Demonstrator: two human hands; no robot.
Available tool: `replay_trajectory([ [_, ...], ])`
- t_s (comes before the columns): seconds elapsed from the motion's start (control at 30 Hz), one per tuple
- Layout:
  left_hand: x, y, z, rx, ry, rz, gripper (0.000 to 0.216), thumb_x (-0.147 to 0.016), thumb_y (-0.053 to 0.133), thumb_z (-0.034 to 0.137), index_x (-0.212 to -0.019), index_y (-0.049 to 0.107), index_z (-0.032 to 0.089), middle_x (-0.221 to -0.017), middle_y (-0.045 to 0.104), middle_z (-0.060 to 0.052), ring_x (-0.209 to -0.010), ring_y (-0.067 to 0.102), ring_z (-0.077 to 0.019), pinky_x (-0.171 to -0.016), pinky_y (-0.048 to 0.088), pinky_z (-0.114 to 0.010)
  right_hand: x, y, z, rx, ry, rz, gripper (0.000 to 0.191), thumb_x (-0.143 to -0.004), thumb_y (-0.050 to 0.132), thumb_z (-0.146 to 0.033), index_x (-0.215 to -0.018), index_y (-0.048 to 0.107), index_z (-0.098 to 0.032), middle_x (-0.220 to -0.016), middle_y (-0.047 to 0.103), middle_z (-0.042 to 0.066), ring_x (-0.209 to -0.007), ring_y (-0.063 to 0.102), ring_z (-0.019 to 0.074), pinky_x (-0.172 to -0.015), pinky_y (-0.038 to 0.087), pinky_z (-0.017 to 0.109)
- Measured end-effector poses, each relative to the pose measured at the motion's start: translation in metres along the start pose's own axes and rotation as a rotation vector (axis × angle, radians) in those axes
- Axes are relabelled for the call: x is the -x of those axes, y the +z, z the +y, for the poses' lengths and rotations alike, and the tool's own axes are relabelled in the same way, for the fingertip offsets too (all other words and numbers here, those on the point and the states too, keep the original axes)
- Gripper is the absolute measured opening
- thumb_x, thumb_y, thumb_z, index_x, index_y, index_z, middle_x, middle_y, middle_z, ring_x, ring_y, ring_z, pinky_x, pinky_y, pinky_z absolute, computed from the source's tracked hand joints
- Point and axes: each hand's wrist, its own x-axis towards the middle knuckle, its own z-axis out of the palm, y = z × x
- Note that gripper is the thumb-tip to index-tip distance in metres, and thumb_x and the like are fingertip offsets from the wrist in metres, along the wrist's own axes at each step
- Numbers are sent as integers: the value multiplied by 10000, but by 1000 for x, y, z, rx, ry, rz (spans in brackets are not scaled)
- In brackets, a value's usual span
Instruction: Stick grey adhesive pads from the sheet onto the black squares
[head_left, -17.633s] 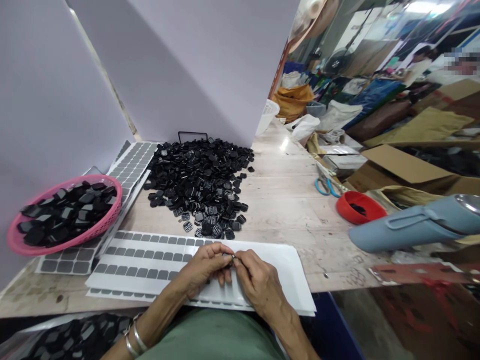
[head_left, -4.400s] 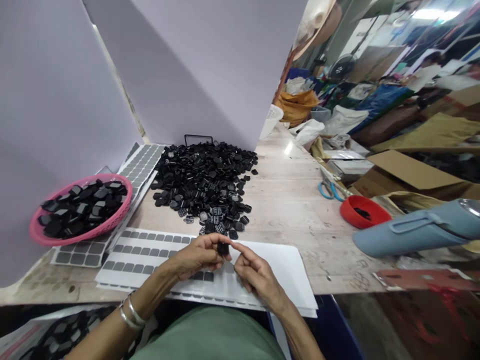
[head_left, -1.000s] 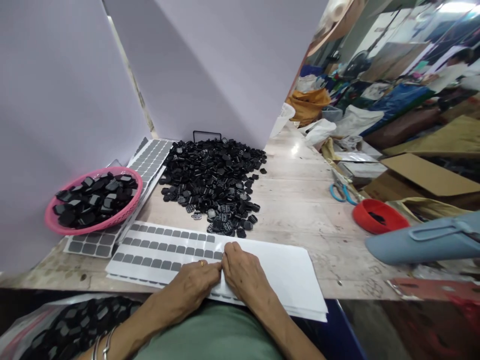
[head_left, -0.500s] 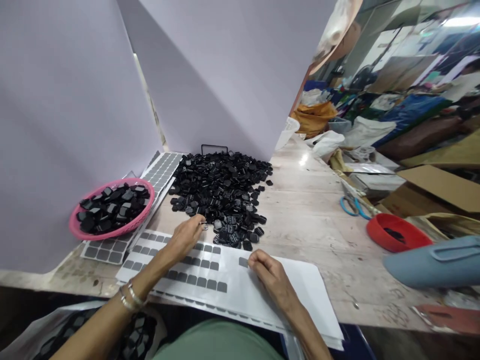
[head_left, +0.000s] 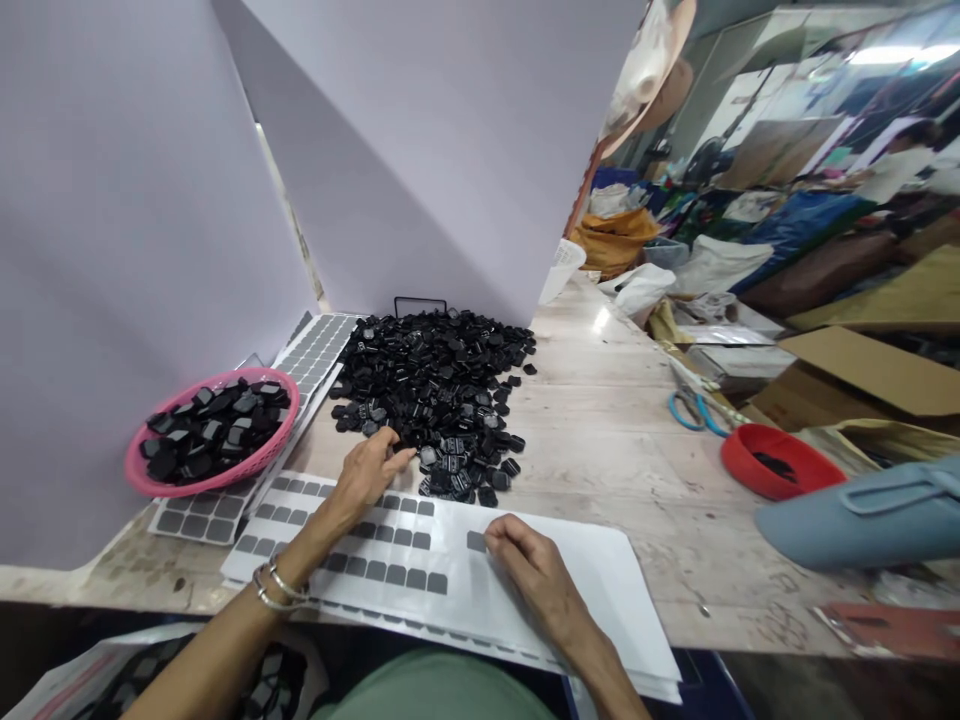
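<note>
Pieces (head_left: 442, 350), black and flat, lie heaped at the foot of the pale wall (head_left: 420, 130), spilling toward the near side, which seems to suit a short reach. The left hand (head_left: 375, 462) is low at the heap's near left edge, thumb and forefinger apart; dark pieces crowd those fingertips, so I can't tell whether they touch one. Lower and to the right, the right hand (head_left: 504, 540) has its fingertips together, clamped on a grey patch (head_left: 475, 541) just above the sheet (head_left: 600, 585). Most of the patch juts out leftward, perhaps gripped by an edge so its face goes unsmudged. The sheet runs along the table's near edge, rows of patches on its left and bare white on its right, probably so both hands can meet over it. Farther left, the pink basket (head_left: 270, 452) holds more pieces and rests partly on other sheets (head_left: 319, 350). Scissors (head_left: 703, 407), red bowl (head_left: 739, 470) and flask (head_left: 870, 512) stand well apart on the right, presumably out of the elbows' way.
</note>
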Motion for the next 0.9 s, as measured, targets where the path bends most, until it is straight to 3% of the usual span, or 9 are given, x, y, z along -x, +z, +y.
replay_trajectory([
  [0.07, 7, 2, 11, 323, -79, 7, 318, -831, 544, 521, -831, 506, 205, -662, 493, 36, -602, 449, -113, -571, 317, -230, 0, 3, 2, -86, 7, -22, 280, -898, 514, -450, -966, 598, -191, -711, 455, -20, -635, 413, 131, -568, 324, 247],
  [0.17, 21, 16, 31, 874, -207, -135, 359, -781, 618, 521, -814, 495, 185, -661, 495, 44, -523, 408, -72, -505, 291, -201, -2, 9, 1, -171, -29, -73, 452, -885, 538, -466, -1255, 515, -207, -751, 463, -14, -625, 423, 129, -555, 335, 249],
  [0.37, 46, 49, 55, 1290, -307, -389, 324, -805, 620, 452, -802, 475, 163, -700, 517, 29, -481, 406, -38, -427, 235, -171, -5, 19, -5, -77, -113, -149, 524, -889, 543, -428, -1366, 435, -240, -844, 508, -2, -680, 439, 128, -625, 369, 261],
  [0.53, 49, 47, 53, 1341, -374, -456, 329, -736, 730, 332, -847, 462, 177, -643, 515, 50, -455, 395, -25, -408, 196, -145, 5, 13, 7, -227, -59, -200, 510, -875, 573, -418, -1348, 456, -264, -837, 489, -13, -619, 405, 99, -563, 338, 242],
  [0.73, 50, 45, 57, 1272, -452, -505, 468, -712, 755, 305, -1105, 542, 167, -676, 523, 40, -498, 454, -27, -465, 313, -126, 12, 9, 12, -264, -29, -263, 508, -878, 585, -396, -1356, 463, -274, -820, 491, -14, -597, 392, 87, -525, 321, 218],
  [0.9, 53, 52, 58, 1292, -433, -530, 304, -754, 713, 367, -881, 556, 139, -618, 488, 42, -459, 424, -24, -416, 247, -130, 11, 7, 9, -187, -2, -236, 508, -891, 560, -399, -1372, 452, -273, -825, 495, -8, -601, 393, 96, -514, 323, 215],
])
